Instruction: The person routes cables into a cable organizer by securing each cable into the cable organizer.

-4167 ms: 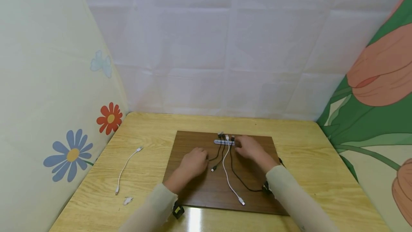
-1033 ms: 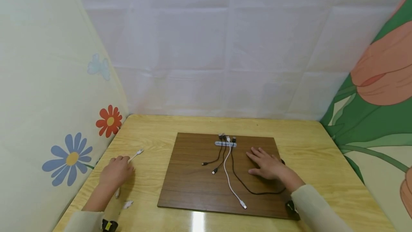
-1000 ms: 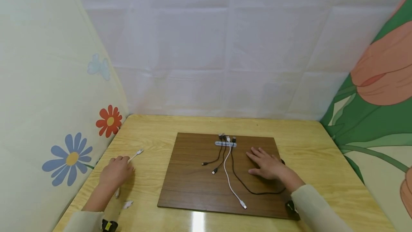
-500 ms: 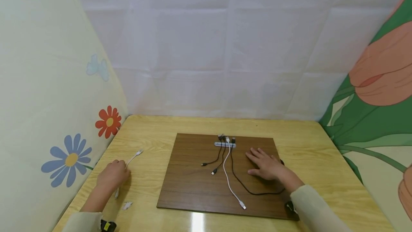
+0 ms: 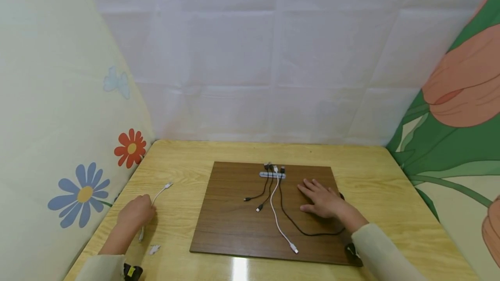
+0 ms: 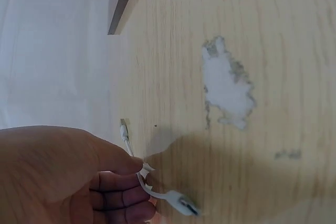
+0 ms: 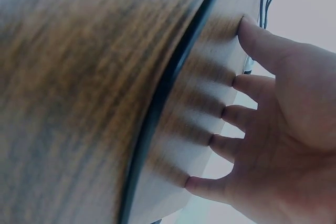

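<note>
At the left of the table, my left hand pinches a short white USB cable near its middle, between thumb and fingers. In the left wrist view one plug of this cable points away below the thumb, close over the wood. My right hand rests with spread, straight fingers on the right part of a dark brown board; the right wrist view shows its fingertips on the surface. Left of that hand, a pale blue-grey cable holder sits near the board's far edge with several cables in it.
From the holder, two short black cables, a white cable and a longer black cable run toward the near side. The long one passes by the right wrist. A whitish worn patch marks the table near the left hand.
Earlier both hands were over the board, the right at the holder. The left hand has moved left to the short white cable; the right has drawn back and spread flat. Lately the left shifts slightly.
</note>
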`<state>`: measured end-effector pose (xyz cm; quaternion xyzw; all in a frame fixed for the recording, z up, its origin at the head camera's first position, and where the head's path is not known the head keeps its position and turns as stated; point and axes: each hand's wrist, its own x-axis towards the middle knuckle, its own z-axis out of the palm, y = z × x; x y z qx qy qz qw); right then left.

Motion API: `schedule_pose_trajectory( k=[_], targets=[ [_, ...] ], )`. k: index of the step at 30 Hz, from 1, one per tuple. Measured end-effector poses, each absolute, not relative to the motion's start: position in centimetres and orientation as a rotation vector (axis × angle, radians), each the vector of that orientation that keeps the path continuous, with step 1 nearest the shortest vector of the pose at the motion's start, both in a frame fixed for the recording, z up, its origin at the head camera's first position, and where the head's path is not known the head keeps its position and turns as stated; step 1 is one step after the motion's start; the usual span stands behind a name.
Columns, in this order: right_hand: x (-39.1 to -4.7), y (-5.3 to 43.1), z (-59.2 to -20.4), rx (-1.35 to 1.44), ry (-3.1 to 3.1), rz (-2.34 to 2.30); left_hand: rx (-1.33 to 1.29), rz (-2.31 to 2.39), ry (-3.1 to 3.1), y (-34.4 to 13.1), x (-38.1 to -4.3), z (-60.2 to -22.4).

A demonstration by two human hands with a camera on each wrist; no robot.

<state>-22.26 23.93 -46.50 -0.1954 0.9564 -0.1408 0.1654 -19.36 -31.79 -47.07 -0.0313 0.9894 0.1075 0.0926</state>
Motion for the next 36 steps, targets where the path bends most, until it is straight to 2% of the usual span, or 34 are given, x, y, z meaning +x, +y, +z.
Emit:
schedule_pose_trajectory(
  k=[16,36],
  targets=[
    [-22.3,24.0,-46.7,-0.548,2.727,-0.407,-0.196,0.400,2.904,-31.4,-19.7,-46.8],
    [-22.2,24.1,-46.9,-0.543,2.721,-0.409,-0.029,0.391,3.141,-29.8,-19.9,-44.9]
  ],
)
